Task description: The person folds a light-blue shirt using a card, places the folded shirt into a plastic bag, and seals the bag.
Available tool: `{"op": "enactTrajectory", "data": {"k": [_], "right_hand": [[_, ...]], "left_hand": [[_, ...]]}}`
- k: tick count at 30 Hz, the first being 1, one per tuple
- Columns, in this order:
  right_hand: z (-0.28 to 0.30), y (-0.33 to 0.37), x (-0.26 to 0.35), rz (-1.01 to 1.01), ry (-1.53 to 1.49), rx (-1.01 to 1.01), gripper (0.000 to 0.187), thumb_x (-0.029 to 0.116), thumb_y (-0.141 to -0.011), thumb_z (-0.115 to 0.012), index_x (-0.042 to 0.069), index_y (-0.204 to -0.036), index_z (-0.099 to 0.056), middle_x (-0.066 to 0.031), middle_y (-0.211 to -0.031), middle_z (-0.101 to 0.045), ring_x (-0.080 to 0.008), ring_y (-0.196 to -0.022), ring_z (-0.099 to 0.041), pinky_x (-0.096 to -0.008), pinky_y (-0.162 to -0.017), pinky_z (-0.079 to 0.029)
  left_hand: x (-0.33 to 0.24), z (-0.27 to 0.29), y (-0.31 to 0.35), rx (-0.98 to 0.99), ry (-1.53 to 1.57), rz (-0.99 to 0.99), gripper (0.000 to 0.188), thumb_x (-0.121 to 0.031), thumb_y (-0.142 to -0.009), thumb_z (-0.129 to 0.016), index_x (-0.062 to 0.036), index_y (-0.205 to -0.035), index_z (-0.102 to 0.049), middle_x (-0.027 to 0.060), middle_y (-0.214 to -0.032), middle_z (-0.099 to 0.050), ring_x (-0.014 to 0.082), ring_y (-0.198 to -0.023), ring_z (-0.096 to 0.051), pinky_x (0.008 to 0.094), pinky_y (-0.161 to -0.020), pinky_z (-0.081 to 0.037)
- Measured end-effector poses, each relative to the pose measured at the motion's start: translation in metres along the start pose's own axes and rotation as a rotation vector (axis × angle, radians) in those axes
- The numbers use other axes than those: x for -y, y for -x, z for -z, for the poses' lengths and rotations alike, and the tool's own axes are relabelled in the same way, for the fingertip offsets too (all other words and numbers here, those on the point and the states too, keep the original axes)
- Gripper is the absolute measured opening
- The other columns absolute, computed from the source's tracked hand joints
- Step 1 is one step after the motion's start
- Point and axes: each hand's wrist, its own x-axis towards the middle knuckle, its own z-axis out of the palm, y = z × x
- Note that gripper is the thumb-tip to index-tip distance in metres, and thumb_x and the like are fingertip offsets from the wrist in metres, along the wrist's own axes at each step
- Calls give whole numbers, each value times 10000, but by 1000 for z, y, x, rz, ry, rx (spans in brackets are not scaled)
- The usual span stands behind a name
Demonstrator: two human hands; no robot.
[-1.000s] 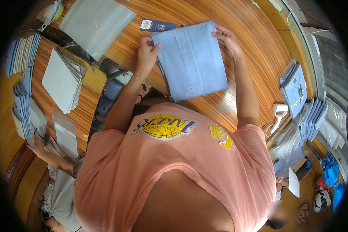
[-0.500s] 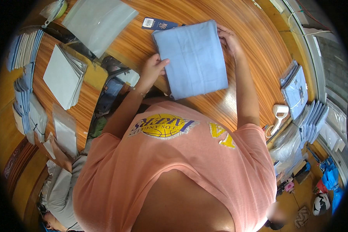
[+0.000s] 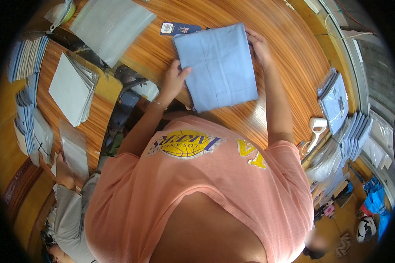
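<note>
A folded light-blue garment [image 3: 219, 70] lies in front of me on the wood-grain table. My left hand [image 3: 176, 79] pinches its left edge, thumb on top and the other fingers curled at the side. At the upper right corner, my right hand [image 3: 259, 46] holds the far edge, its fingertips partly hidden there. A dark blue hang tag [image 3: 180, 29] with a white label sticks out beyond the garment's far left corner.
Clear plastic bags [image 3: 112, 28] lie at the far left. White sheets [image 3: 72, 90] are piled on the left table. A white handheld scanner [image 3: 317, 129] and bagged blue garments [image 3: 335, 103] stand at the right. A co-worker's grey sleeve [image 3: 70, 219] shows at lower left.
The garment and my hands stay almost in place, with only a slight shift. At lower left, the co-worker's arm has moved towards the plastic bags on the left table.
</note>
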Motion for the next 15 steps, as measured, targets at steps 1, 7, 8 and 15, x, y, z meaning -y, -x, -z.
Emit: {"op": "enactTrajectory", "data": {"k": [1,7,8,15], "right_hand": [[2,-1,1,-38,3,-18,404,73,-841,-561,6,-1237,-515,-35,-1000,-611,-106,-845,-571,-237,-720,-466],[-1,1,-2,38,70,-12,440,39,-813,-599,-14,-1239,-503,-60,-1026,-613,-121,-885,-579,-243,-773,-470],[-1,1,-2,38,68,-13,438,16,-814,-594,-19,-1240,-500,-66,-1040,-611,-124,-904,-581,-241,-798,-469],[0,-2,-11,119,90,-26,433,-6,-816,-586,-33,-1238,-496,-68,-1008,-628,-116,-864,-583,-235,-788,-466]], "left_hand": [[-5,3,-3,-29,-122,-112,256,-149,-812,-659,9,-964,-525,64,-703,-612,110,-619,-590,236,-542,-459],[-12,10,-24,-17,41,-129,239,-118,-782,-692,-8,-842,-488,65,-655,-589,96,-565,-545,238,-516,-442],[-8,10,-26,-37,48,-100,239,-114,-783,-690,-13,-837,-481,67,-653,-584,100,-556,-539,240,-507,-439],[-33,2,-19,-315,-608,-553,267,-125,-780,-664,-19,-967,-506,138,-894,-590,250,-785,-567,345,-686,-462]]}}
